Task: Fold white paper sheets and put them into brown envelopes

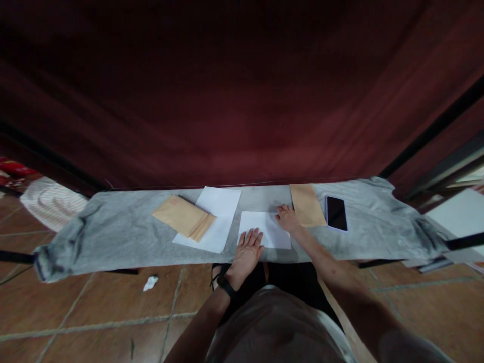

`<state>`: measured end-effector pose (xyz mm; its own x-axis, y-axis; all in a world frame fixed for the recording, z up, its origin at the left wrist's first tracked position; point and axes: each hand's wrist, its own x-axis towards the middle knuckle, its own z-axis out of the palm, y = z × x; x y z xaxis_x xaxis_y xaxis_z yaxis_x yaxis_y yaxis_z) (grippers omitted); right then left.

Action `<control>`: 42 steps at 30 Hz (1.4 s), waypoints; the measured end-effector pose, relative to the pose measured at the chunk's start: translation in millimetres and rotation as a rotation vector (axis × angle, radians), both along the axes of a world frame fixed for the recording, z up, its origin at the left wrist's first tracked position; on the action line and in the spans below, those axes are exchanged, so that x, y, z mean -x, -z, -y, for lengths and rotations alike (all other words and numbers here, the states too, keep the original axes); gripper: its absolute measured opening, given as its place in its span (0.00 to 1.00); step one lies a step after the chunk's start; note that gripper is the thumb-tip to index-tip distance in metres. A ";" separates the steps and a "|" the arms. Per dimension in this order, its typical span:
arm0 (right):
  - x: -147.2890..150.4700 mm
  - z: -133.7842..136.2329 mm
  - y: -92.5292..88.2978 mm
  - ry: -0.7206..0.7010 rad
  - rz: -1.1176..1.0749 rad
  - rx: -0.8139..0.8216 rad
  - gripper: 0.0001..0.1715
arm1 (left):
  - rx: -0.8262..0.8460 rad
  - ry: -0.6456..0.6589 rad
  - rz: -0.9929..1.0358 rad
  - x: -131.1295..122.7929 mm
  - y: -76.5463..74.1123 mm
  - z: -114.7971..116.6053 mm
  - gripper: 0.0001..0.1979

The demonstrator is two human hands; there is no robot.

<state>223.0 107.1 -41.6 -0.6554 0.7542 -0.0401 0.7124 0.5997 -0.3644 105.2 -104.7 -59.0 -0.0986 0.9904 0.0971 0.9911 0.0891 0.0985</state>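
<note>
A folded white sheet (pixel 268 226) lies on the grey cloth-covered table (pixel 124 232) in front of me. My left hand (pixel 247 249) rests flat on its near left corner, fingers stretched out. My right hand (pixel 287 218) presses on the sheet's far right corner, fingers down on the paper. A single brown envelope (pixel 307 204) lies just right of that hand. To the left, a stack of brown envelopes (pixel 184 217) sits on top of white sheets (pixel 217 212).
A black phone (pixel 336 213) lies face up right of the single envelope. A dark red curtain (pixel 242 91) hangs behind the table. A crumpled scrap of paper (pixel 150 283) is on the tiled floor below. A white surface (pixel 459 214) stands at the right edge.
</note>
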 end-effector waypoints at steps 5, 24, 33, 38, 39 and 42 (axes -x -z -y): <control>-9.8 -13.5 -8.0 0.075 -0.113 0.170 0.11 | -0.026 -0.012 -0.048 9.0 0.6 1.3 0.23; -62.2 62.2 18.5 0.304 -0.672 0.889 0.06 | -0.063 0.008 0.141 -2.1 -5.8 3.2 0.30; -83.1 74.8 33.3 -0.026 -0.423 0.018 0.31 | -0.016 0.058 0.195 6.6 -2.3 14.6 0.27; -103.7 78.1 35.7 -0.356 -0.388 0.036 0.38 | -0.083 0.019 0.332 14.7 -0.3 18.9 0.22; -106.1 77.1 35.4 -0.373 -0.374 0.047 0.37 | -0.098 0.012 0.359 16.7 -0.2 19.2 0.20; -107.5 72.5 33.7 -0.390 -0.360 0.064 0.30 | -0.133 -0.013 0.430 22.8 0.0 18.8 0.16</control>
<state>330.5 34.7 -75.3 -0.8672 0.4554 0.2014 0.2641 0.7635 -0.5893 82.3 -123.6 -58.9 -0.1703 0.9704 0.1713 0.8565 0.0599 0.5126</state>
